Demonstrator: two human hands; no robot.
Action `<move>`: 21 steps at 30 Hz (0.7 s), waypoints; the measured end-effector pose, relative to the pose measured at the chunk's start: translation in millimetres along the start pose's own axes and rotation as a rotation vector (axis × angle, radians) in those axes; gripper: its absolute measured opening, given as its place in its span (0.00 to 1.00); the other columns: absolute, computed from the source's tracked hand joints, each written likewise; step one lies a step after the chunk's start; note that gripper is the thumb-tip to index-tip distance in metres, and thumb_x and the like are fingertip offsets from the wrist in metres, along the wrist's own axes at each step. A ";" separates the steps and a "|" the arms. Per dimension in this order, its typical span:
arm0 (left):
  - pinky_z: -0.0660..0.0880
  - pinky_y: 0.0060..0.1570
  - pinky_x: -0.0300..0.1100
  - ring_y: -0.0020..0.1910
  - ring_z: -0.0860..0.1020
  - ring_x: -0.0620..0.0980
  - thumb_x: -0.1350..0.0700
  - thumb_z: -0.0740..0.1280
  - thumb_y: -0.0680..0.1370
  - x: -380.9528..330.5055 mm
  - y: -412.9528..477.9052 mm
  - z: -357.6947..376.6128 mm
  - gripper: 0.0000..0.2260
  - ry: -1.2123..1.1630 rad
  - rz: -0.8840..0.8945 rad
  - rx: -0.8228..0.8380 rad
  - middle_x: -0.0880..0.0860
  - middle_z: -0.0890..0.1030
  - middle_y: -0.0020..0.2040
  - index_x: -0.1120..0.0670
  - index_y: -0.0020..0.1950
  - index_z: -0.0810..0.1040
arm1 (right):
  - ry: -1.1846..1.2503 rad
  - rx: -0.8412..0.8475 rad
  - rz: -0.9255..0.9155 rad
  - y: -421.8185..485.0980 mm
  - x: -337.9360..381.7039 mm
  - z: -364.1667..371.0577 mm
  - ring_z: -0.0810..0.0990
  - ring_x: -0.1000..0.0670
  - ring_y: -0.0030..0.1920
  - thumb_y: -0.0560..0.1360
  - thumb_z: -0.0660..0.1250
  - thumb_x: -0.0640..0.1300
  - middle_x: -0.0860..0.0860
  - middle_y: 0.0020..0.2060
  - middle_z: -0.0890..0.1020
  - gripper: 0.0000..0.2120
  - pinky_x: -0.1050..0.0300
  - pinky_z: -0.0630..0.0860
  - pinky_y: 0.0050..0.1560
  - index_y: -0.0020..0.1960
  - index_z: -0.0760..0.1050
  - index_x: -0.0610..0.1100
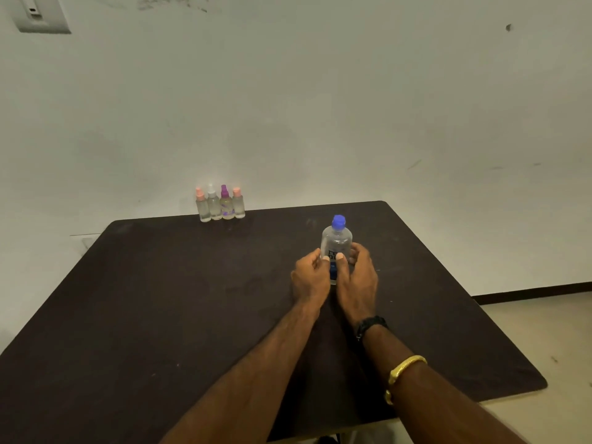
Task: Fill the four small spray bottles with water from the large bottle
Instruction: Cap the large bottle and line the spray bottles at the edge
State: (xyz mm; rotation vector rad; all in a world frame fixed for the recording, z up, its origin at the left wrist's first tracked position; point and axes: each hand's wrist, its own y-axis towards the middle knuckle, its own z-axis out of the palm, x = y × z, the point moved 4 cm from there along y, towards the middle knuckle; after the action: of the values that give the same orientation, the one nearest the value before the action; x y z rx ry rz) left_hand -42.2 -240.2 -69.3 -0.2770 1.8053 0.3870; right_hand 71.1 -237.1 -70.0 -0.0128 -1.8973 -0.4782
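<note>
A large clear water bottle [336, 240] with a blue cap stands upright on the dark table [160, 299], right of centre. My left hand [310, 277] and my right hand [358, 278] wrap its lower half from either side, thumbs on the label. Several small spray bottles stand in a tight row at the table's far edge against the wall: a pink-capped one [202, 206], a white-capped one [213, 205], a purple-capped one [226, 205] and another pink-capped one [238, 204]. All have their caps on.
The table's far edge meets a pale wall [320, 107]. Its right edge drops to a light floor [544, 331] with a dark baseboard. A black band and a gold bangle [405, 368] sit on my right forearm.
</note>
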 end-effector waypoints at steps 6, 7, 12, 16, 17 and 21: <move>0.77 0.44 0.34 0.48 0.82 0.45 0.55 0.65 0.82 -10.1 10.8 4.6 0.12 0.043 0.054 -0.004 0.47 0.84 0.52 0.55 0.64 0.81 | 0.035 -0.011 -0.004 16.5 2.6 4.5 0.78 0.52 0.58 0.83 0.64 0.50 0.52 0.60 0.78 0.17 0.52 0.77 0.61 0.69 0.70 0.47; 0.77 0.45 0.35 0.49 0.82 0.46 0.56 0.65 0.82 -11.9 16.6 5.7 0.13 0.044 0.058 0.002 0.46 0.84 0.53 0.55 0.66 0.80 | 0.040 -0.016 -0.005 22.2 4.3 5.9 0.78 0.53 0.57 0.83 0.64 0.50 0.53 0.59 0.77 0.16 0.53 0.77 0.60 0.69 0.70 0.47; 0.73 0.43 0.29 0.51 0.79 0.44 0.58 0.63 0.83 -21.1 57.5 14.3 0.15 0.057 0.086 0.073 0.52 0.83 0.58 0.56 0.69 0.77 | 0.037 -0.015 -0.013 61.4 8.1 18.2 0.77 0.53 0.58 0.83 0.64 0.50 0.53 0.61 0.77 0.18 0.55 0.76 0.60 0.70 0.70 0.46; 0.81 0.56 0.43 0.55 0.82 0.48 0.57 0.62 0.84 -27.2 100.7 26.5 0.15 0.058 0.112 0.106 0.53 0.83 0.60 0.55 0.70 0.77 | 0.040 -0.006 -0.003 99.4 4.2 32.8 0.77 0.52 0.62 0.83 0.64 0.47 0.48 0.66 0.77 0.19 0.55 0.75 0.63 0.72 0.69 0.46; 0.80 0.56 0.41 0.57 0.82 0.50 0.58 0.62 0.84 -26.4 112.9 30.8 0.15 0.062 0.115 0.118 0.53 0.83 0.60 0.54 0.70 0.77 | 0.035 0.001 0.001 110.4 2.8 37.4 0.76 0.53 0.62 0.83 0.64 0.46 0.48 0.67 0.77 0.19 0.56 0.74 0.63 0.73 0.68 0.46; 0.75 0.54 0.33 0.60 0.80 0.49 0.59 0.61 0.83 -27.0 152.1 42.2 0.18 0.089 0.130 0.167 0.53 0.82 0.63 0.53 0.73 0.74 | 0.009 0.043 -0.013 149.2 -0.2 52.7 0.73 0.54 0.63 0.83 0.63 0.43 0.47 0.69 0.75 0.22 0.57 0.72 0.64 0.76 0.66 0.46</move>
State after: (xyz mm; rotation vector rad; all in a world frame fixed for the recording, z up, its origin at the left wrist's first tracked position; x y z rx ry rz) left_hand -56.1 -84.3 -35.4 -0.0615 1.9362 0.3162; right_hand 59.1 -82.6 -38.0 0.0295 -1.8991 -0.4452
